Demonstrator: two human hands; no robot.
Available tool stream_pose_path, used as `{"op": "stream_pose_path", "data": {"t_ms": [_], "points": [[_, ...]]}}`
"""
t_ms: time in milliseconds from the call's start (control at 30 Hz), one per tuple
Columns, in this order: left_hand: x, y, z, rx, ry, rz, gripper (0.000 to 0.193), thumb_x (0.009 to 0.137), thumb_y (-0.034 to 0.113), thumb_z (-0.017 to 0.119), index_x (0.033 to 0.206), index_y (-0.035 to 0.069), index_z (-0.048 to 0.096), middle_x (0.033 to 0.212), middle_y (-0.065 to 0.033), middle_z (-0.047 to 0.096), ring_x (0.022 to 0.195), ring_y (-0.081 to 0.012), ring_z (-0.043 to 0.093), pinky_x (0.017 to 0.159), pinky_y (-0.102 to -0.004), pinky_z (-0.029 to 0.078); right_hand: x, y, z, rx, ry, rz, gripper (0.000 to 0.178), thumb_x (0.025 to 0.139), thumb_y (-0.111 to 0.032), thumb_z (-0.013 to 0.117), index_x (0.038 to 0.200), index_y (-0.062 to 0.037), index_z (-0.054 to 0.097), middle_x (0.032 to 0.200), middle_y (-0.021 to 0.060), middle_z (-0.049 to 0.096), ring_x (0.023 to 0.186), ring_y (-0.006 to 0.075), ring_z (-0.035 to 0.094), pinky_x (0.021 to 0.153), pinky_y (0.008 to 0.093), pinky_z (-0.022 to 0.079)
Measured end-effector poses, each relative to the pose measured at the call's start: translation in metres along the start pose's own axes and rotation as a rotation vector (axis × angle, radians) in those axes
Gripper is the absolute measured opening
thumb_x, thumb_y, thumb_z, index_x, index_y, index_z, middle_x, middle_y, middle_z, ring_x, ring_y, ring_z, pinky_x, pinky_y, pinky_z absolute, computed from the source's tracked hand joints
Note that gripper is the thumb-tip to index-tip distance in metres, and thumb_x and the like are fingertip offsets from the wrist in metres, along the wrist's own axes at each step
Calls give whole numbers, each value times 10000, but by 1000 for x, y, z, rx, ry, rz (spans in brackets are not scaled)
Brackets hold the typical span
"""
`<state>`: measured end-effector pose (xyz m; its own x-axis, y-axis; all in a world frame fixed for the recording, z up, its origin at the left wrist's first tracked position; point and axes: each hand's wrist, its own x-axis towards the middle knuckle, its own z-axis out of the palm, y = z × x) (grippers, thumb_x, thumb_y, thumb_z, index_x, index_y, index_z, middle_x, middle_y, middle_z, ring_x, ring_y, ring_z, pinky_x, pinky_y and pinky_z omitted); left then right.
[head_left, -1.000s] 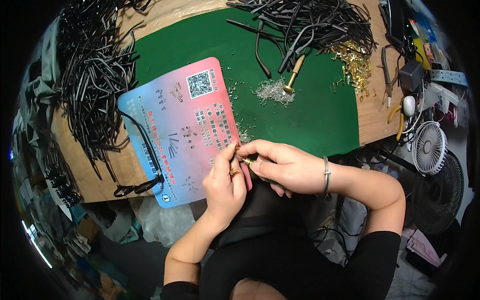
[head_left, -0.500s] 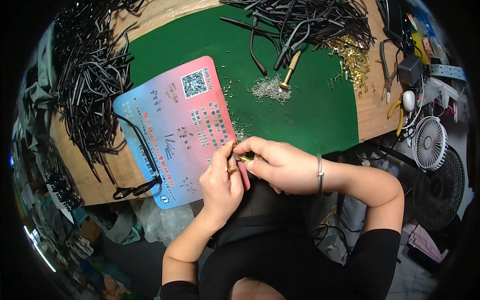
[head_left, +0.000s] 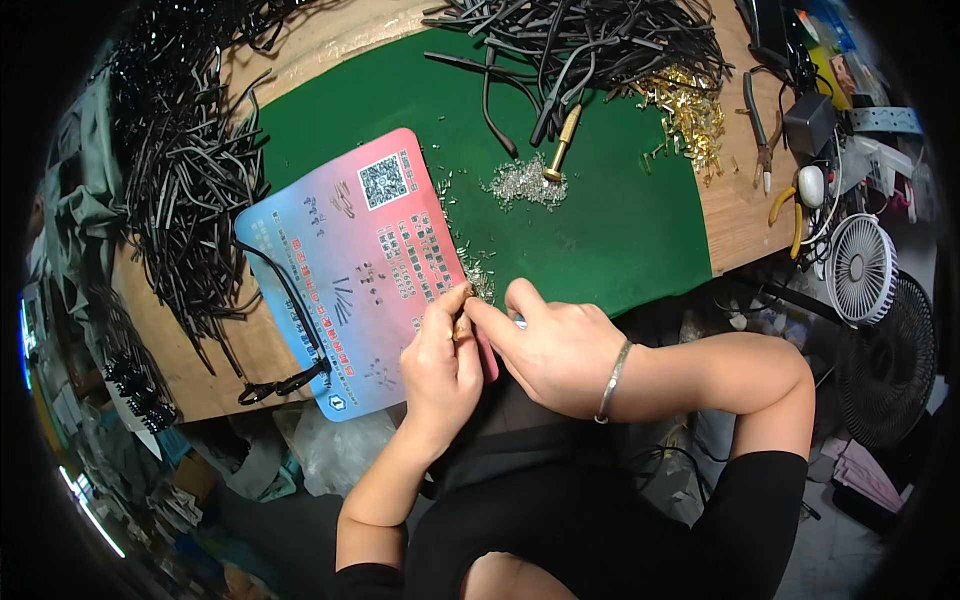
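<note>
My left hand (head_left: 440, 358) is closed in a pinch at the lower right edge of a blue-and-pink printed mat (head_left: 300, 215). Against its fingertips, the thumb and finger of my right hand (head_left: 555, 350) close too. Whatever small piece lies between them is hidden; a bit of gold colour shows at the left fingers. A pale tip peeks out behind my right thumb, too covered to name. Just beyond the fingertips, tiny silver screws (head_left: 480, 276) lie along the mat's edge. On the mat are small groups of metal parts and a black eyeglass frame (head_left: 283, 385).
Black eyeglass temples pile up at left (head_left: 190, 185) and at the back (head_left: 590, 45) of the green mat (head_left: 610, 235). A brass tool (head_left: 566, 140) rests on a heap of silver screws (head_left: 520, 184). Gold hinge pieces (head_left: 690, 112), pliers (head_left: 762, 140) and fans (head_left: 862, 270) are at right.
My right hand has turned, its wrist lower and its index finger lifted and bent. The gold-coloured thing seen under its fingers before is now out of sight. The left hand stays pinched in place.
</note>
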<state>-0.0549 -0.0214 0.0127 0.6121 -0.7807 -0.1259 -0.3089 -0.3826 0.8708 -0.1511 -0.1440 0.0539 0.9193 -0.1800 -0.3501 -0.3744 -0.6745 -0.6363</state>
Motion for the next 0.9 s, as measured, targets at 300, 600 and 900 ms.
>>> {"op": "stream_pose_path", "data": {"t_ms": [300,600,900], "points": [[16,1,-25,-247,255,-35,410,894,-59,391,1301,-7,382,978,-157,640,785,-182,654,666,-292,527,-27,12,-31,163,142,-42,328,881,-194,505,1181,-83,437,929,194,481,687,390,578,627,447,506],[44,-40,-42,-282,-34,212,295,827,-45,526,1099,41,603,1041,-172,631,746,-194,652,614,-272,530,11,44,-33,207,160,21,220,875,-200,521,1008,-27,496,873,191,552,781,358,587,658,423,488],[8,-16,-61,-1379,-402,-121,623,871,218,491,1374,-52,242,1395,-249,306,1277,-311,364,1031,-424,326,275,36,-154,-543,583,131,191,849,-153,485,939,-4,564,915,223,631,829,333,642,695,430,522]]}}
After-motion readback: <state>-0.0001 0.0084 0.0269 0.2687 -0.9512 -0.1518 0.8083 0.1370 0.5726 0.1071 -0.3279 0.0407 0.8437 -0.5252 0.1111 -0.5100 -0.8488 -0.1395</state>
